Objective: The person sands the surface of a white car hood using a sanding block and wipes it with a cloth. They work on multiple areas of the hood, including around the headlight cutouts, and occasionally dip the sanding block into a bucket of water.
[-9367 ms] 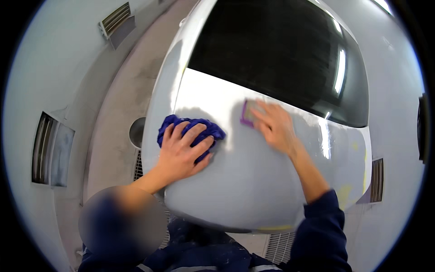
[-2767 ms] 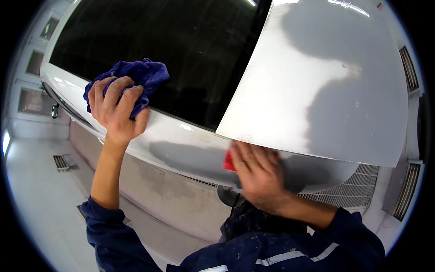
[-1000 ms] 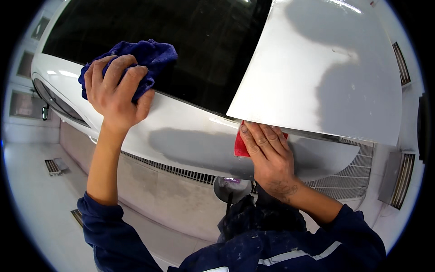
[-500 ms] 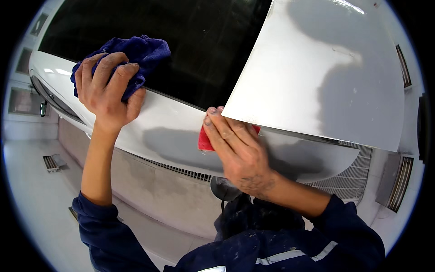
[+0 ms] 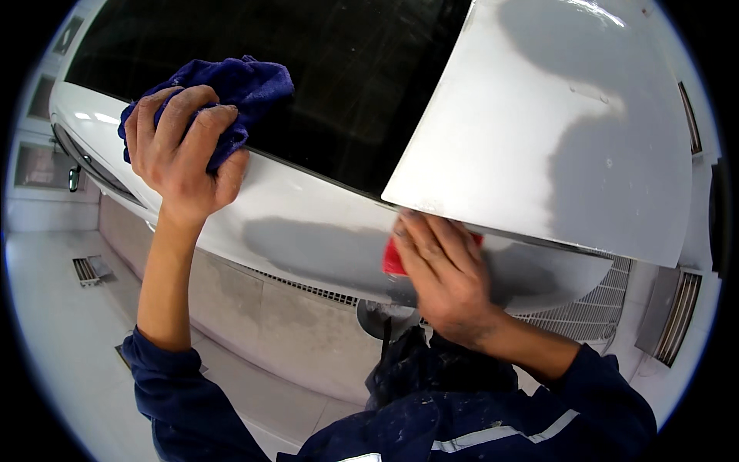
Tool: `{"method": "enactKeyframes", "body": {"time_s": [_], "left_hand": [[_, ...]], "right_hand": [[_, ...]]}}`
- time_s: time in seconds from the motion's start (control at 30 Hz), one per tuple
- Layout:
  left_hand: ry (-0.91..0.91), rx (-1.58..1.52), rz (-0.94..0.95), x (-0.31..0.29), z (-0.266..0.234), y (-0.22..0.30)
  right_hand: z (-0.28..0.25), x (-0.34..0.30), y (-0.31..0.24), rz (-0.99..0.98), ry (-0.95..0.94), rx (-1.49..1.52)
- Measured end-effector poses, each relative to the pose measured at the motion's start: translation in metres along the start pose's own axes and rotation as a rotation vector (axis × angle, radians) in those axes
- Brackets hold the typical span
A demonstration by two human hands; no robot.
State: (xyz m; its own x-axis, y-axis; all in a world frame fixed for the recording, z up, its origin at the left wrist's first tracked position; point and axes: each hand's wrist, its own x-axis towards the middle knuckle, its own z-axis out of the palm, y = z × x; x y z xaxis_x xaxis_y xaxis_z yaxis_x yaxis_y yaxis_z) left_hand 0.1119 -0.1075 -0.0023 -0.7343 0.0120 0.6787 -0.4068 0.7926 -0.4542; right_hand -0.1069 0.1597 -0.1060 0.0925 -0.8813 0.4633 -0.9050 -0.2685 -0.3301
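Observation:
My left hand (image 5: 178,158) is closed round a bunched dark blue cloth (image 5: 255,86), resting at the lower edge of the car's dark window glass (image 5: 339,77). Under the fingers of my right hand (image 5: 450,277) a red sanding pad (image 5: 394,259) is pressed flat against the side panel (image 5: 308,240) of the white car. The fingers lie straight and close together over the pad, and most of it is hidden. Dull grey patches mark this panel. Just above my right fingertips runs the edge of another white panel with grey patches, a lid (image 5: 493,146).
Below the car stands a dark round container (image 5: 379,319) close to my legs. A floor grate (image 5: 593,300) shows past the panel's right end. Vents (image 5: 677,319) are set in the pale wall at right. At far left is the car's side mirror (image 5: 74,179).
My right hand has slid right and slightly toward me along the panel, taking the red sanding pad with it. My left hand and the cloth have stayed nearly still.

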Motion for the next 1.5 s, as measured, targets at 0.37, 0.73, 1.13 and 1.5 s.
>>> {"method": "enactKeyframes", "body": {"time_s": [0.37,0.73,1.13,1.5], "left_hand": [[-0.089,0.03,-0.072,-0.007,-0.002,-0.003],[-0.038,-0.01,-0.035,0.015,-0.002,0.007],[-0.101,0.013,-0.009,0.003,-0.006,-0.006],[-0.087,-0.005,0.0,0.005,-0.003,-0.006]], "right_hand": [[-0.012,-0.026,0.001,0.244,0.056,-0.031],[0.001,0.027,-0.017,0.234,-0.011,-0.072],[0.029,0.039,-0.034,0.249,0.109,-0.159],[0.035,0.046,-0.04,0.21,0.127,-0.034]]}}
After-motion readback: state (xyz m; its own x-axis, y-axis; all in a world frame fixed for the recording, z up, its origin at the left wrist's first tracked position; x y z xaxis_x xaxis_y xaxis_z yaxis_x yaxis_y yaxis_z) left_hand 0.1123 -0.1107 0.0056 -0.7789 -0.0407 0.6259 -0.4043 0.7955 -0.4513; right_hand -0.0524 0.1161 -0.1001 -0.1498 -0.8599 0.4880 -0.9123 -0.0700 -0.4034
